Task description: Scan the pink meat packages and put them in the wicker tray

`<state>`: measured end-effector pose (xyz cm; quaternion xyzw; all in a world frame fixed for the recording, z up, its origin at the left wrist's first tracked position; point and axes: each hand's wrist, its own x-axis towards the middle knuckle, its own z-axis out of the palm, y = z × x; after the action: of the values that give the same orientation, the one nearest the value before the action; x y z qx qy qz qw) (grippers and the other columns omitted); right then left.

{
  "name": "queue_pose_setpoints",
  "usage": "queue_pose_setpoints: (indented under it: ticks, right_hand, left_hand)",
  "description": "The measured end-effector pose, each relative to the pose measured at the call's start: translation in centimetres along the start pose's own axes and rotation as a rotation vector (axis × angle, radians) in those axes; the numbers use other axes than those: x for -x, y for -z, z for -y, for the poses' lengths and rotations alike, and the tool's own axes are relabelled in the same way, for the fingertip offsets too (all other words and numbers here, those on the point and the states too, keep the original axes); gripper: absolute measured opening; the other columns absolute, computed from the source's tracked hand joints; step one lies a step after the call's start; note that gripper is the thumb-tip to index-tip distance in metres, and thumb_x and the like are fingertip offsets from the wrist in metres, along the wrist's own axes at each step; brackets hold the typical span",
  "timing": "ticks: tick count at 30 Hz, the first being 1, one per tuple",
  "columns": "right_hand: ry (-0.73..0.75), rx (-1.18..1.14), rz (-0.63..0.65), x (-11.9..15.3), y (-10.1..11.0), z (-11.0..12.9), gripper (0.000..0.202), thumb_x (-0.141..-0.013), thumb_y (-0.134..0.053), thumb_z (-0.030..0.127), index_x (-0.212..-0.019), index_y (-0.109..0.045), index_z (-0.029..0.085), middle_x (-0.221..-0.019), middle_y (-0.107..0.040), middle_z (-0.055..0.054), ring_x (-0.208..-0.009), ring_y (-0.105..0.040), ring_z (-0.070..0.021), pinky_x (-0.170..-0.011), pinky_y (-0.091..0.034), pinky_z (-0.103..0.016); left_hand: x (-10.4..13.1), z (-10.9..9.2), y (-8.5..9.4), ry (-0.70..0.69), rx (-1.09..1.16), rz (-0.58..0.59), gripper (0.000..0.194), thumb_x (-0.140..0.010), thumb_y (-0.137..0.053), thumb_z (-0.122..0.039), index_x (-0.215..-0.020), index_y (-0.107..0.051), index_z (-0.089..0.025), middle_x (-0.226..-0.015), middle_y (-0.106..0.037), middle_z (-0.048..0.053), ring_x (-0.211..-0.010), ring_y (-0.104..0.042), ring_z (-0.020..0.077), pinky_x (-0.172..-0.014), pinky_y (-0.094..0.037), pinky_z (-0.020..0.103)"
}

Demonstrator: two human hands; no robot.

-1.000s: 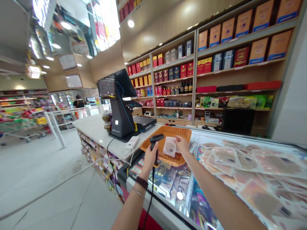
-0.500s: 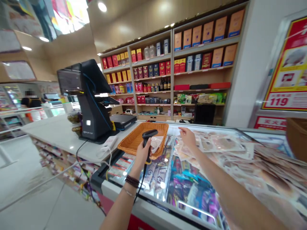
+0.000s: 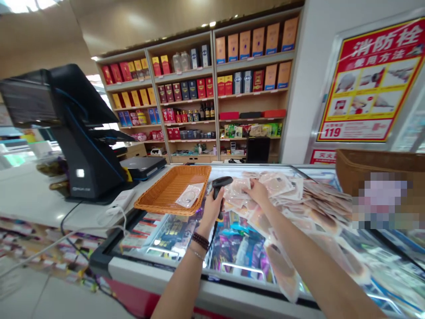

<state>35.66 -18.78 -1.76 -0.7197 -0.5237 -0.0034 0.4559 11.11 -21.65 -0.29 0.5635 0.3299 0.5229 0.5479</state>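
So the wicker basket (image 3: pixel 166 190) sits on the glass-topped freezer (image 3: pixel 149 275), one flat clear packet (image 3: pixel 190 195) lying in it. Just right of the basket, the left hand (image 3: pixel 213 206) has its grip wrapped round a black scanner (image 3: pixel 222 181). A bit further right, the right hand (image 3: pixel 258 193) has its grip pinching a see-through pouch (image 3: pixel 239 188) over the loose pile (image 3: pixel 318 199). Register's (image 3: pixel 86 146) off left of the basket, on the table (image 3: pixel 20 186).

Shop, stocked shelves (image 3: pixel 186 84), glass-topped freezer (image 3: pixel 239 252)
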Motion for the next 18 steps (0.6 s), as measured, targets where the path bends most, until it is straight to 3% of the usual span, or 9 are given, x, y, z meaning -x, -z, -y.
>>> queue_pose_setpoints:
  ticks: [3, 6, 11, 18]
  right_hand:
    - [-0.070, -0.209, 0.012, -0.1, 0.4, -1.0, 0.037, -0.074, -0.086, 0.062, -0.071, -0.074, 0.027, -0.071, -0.080, -0.003, -0.073, -0.078, -0.0271, -0.069, -0.056, -0.035]
    - [-0.127, -0.378, -0.029, 0.0, 0.9, -2.6, 0.045, -0.071, -0.084, 0.068, -0.064, -0.070, 0.026, -0.069, -0.080, -0.006, -0.071, -0.078, -0.0291, -0.068, -0.059, -0.038]
    - [-0.192, -0.478, -0.151, 0.7, 0.4, -3.9, 0.048, -0.067, -0.085, 0.072, -0.072, -0.074, 0.025, -0.073, -0.082, -0.010, -0.073, -0.080, -0.0328, -0.068, -0.062, -0.041]
    - [-0.221, -0.546, -0.304, 1.3, -0.4, -3.8, 0.056, -0.072, -0.080, 0.076, -0.083, -0.077, 0.021, -0.082, -0.084, -0.015, -0.075, -0.081, -0.0338, -0.071, -0.065, -0.044]
  left_hand:
    - [0.3, 1.5, -0.6, -0.007, -0.054, 0.057, 0.068, -0.075, -0.080, -0.086, -0.085, -0.054, -0.024, -0.057, -0.051, -0.008, -0.042, -0.045, 0.0079, -0.043, -0.036, 0.021]
    - [0.7, 2.3, -0.9, -0.001, -0.094, 0.122, 0.063, -0.078, -0.080, -0.082, -0.086, -0.054, -0.024, -0.057, -0.051, -0.009, -0.041, -0.044, 0.0085, -0.043, -0.037, 0.022]
    - [1.0, 2.7, -0.9, -0.013, -0.153, 0.167, 0.060, -0.082, -0.077, -0.080, -0.086, -0.054, -0.025, -0.056, -0.052, -0.008, -0.040, -0.044, 0.0097, -0.043, -0.039, 0.023]
    - [1.2, 2.2, -1.0, -0.009, -0.312, 0.249, 0.051, -0.090, -0.072, -0.074, -0.089, -0.060, -0.024, -0.053, -0.054, -0.006, -0.040, -0.049, 0.0139, -0.044, -0.039, 0.026]
